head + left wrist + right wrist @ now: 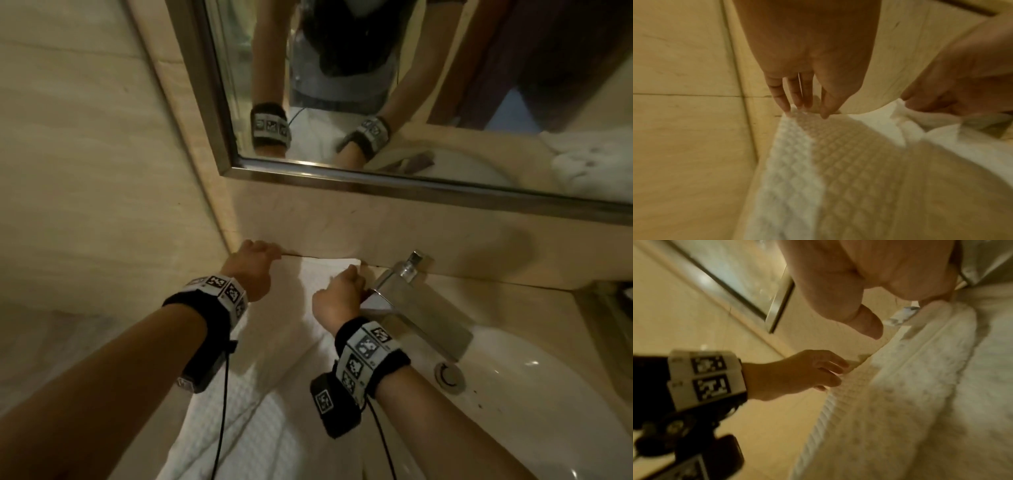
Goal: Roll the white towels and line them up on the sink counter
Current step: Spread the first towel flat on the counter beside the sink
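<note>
White waffle towel [318,284] lay flat on the counter [507,301], far edge at its back edge, near end draped off the front. Left hand [251,270] and right hand [339,298] pinched the far corners. Soft, limp, light; grip corners, keep taut.

White waffle towel [318,281] – unrolled, spread flat lengthwise on sink counter [507,298] – far edge at back wall.

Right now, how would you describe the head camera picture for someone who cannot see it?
Two hands, the left hand and the right hand, hold the far edge of a white towel laid flat on a beige sink counter, against the wall. A chrome faucet stands right of them, under a mirror.
</note>
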Demonstrator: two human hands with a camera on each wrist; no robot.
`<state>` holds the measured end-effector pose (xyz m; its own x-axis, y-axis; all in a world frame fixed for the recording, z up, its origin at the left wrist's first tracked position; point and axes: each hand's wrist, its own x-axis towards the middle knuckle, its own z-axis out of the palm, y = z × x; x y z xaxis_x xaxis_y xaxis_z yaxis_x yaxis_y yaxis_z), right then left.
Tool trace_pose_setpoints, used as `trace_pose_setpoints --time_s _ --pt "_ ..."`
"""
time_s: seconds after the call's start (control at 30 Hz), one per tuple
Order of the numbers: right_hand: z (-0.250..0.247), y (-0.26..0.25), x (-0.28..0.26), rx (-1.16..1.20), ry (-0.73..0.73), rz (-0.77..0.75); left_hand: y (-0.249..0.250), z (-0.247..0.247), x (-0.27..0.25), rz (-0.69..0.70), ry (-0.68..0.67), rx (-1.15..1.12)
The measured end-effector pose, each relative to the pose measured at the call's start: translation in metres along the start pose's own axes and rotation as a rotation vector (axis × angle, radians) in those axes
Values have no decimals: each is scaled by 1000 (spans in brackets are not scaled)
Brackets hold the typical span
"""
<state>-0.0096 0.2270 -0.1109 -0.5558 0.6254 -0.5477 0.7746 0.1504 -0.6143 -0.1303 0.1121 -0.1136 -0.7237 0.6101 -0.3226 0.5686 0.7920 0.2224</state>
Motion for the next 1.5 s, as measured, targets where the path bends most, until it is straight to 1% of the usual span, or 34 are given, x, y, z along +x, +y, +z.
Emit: trace_pose_setpoints --time_s 0.03,0.07,0.1,0.13,0.17,0.2,0.3,0.37,0.43,0.5,0.53,0.57,0.63,0.7,0.73,0.8,0.83,0.87,0.9,0.97,1.0,1.03,1.07,1.1,1.13,1.2,1.27,1.3,1.33,1.37,1.4,1.43,1.47,1.5 --pt "2 -2 2 -80 11 11 -8 2 3 -4 -8 23" --pt "2 -2 5 -115 82 2 -14 3 5 -14 -15 39" --pt "0 -5 3 -171 112 -32 -17 5 7 -17 -7 42" --pt "-1 -8 6 -216 116 -36 -18 6 9 -21 3 27" --pt "-1 -10 8 -316 104 -65 -19 7 11 -15 20 1" --pt "1 -9 12 -338 104 -97 -19 6 12 -7 36 -26" --pt "6 -6 16 -150 128 -76 -22 2 16 38 128 -115" --pt "9 -7 15 -108 160 -117 -25 -1 17 78 146 -138" --pt "9 -10 20 -43 153 -66 -27 -1 16 79 98 -95" --pt "8 -12 23 3 163 -15 -29 -1 16 33 53 -22" --pt "10 -11 29 -40 159 -5 -31 -1 16 7 42 17" --pt "10 -11 30 -43 152 27 -34 -1 17 -11 39 61" --pt "11 -11 31 -53 135 44 -35 -2 16 -45 36 182" --pt "16 -10 36 -114 196 -1 -29 -2 14 -75 58 282" --pt "16 -11 39 -154 214 -24 -26 -2 14 -103 70 293" --pt "21 -14 47 -262 245 1 -27 -4 16 -168 84 259" --pt "23 -14 56 -373 250 7 -29 -6 16 -194 98 231" --pt "23 -10 64 -512 294 -2 -32 -6 17 -215 104 204" --pt "22 -7 65 -496 323 6 -33 -6 17 -224 97 173" --pt "15 -3 61 -335 304 -26 -34 -3 15 -240 68 83" --pt "16 -2 63 -263 308 -67 -32 -1 14 -253 71 22" --pt "17 -3 63 -237 334 -73 -30 0 12 -265 88 -43" --pt "17 -4 62 -232 374 -47 -30 2 10 -277 104 -92" --pt "17 -3 60 -245 394 -38 -28 1 6 -272 97 -121" --pt "17 -4 57 -256 387 -78 -28 2 2 -258 61 -122" --pt "16 -5 39 -278 308 -192 -25 5 -6 -199 -29 -74" --pt "17 -7 17 -338 345 -327 -22 9 -16 -141 -74 -32" --pt "19 -8 5 -365 334 -387 -21 11 -20 -126 -77 -30" --pt "25 -8 -5 -369 253 -428 -20 12 -26 -126 -78 -18" --pt "30 -8 -15 -340 92 -438 -19 13 -34 -132 -77 4" --pt "37 -5 -25 -310 -115 -433 -18 14 -43 -142 -82 18" --pt "42 -1 -35 -338 -309 -448 -18 16 -53 -143 -96 24" --pt "48 4 -42 -410 -445 -484 -19 19 -61 -137 -118 28" --pt "53 9 -47 -500 -506 -503 -20 21 -70 -129 -147 35"
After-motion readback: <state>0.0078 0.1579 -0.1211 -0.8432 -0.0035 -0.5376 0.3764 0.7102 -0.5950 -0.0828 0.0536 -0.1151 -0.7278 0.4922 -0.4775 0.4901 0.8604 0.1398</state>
